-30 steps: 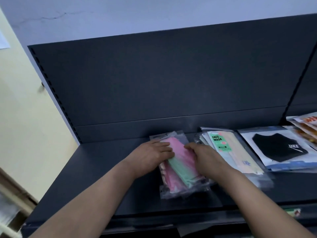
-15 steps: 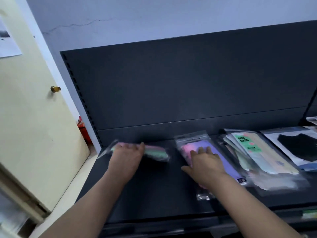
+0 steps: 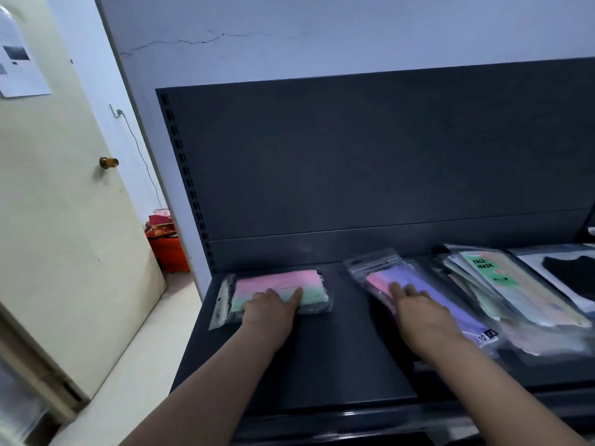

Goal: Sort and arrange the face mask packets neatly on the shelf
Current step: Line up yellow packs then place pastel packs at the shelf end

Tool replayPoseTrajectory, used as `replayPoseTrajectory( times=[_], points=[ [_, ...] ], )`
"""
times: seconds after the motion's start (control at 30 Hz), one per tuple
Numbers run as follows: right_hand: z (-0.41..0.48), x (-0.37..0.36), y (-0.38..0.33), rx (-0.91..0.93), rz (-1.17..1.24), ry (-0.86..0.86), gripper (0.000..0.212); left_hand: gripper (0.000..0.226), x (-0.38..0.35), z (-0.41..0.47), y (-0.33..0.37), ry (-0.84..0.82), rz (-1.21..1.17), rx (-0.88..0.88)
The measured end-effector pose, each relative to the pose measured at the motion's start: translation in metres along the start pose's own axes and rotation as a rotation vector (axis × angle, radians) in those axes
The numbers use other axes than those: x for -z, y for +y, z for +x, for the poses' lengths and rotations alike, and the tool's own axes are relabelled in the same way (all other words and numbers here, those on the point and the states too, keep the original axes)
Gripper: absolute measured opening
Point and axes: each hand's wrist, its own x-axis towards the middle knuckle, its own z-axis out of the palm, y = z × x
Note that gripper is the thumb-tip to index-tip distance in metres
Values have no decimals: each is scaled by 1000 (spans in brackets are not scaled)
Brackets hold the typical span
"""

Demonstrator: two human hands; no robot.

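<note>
Face mask packets lie flat on the dark shelf (image 3: 338,342) in front of me. The pink-and-green packet (image 3: 280,286) sits crosswise at the shelf's left end, close to the back panel (image 3: 370,162), and my left hand (image 3: 272,309) rests flat on its near edge, fingers spread, pressing down rather than gripping. Well apart to the right lies the pink-and-purple packet (image 3: 418,284), angled with its clear header toward the back; my right hand (image 3: 421,313) lies palm-down across its middle, fingers straight and open. Bare shelf shows between the two packets.

Just beside the purple one, overlapping its right edge, is a loose stack topped by the packet labelled FACE MASK (image 3: 502,281) (green label, pale peach mask). Further right, cut off by the frame, a packet with a black mask (image 3: 570,272) lies on the same shelf.

Left of the shelving stands a cream door (image 3: 64,220) with a brass knob (image 3: 108,162) and a paper sheet (image 3: 19,66) stuck on it. A red box (image 3: 169,249) sits on the floor behind the shelf's upright.
</note>
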Motion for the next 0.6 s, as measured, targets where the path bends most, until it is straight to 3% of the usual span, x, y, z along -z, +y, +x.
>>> replayPoseTrajectory(
  times=[0.23, 0.33, 0.47, 0.53, 0.6],
  points=[
    [-22, 2, 6, 67, 108, 248, 62, 67, -5, -1, -9, 48, -130, -15],
    [-31, 3, -5, 178, 123, 321, 70, 57, -5, -6, -17, 89, -341, 31],
    [-33, 2, -27, 356, 164, 363, 76, 49, 2, -25, -43, 321, -733, 242],
    [-30, -1, -46, 451, 154, 373, 73, 39, 4, -36, -63, 428, -796, 295],
    [-25, -6, -69, 541, 120, 378, 74, 45, 6, -48, -80, 481, -792, 317]
  ],
)
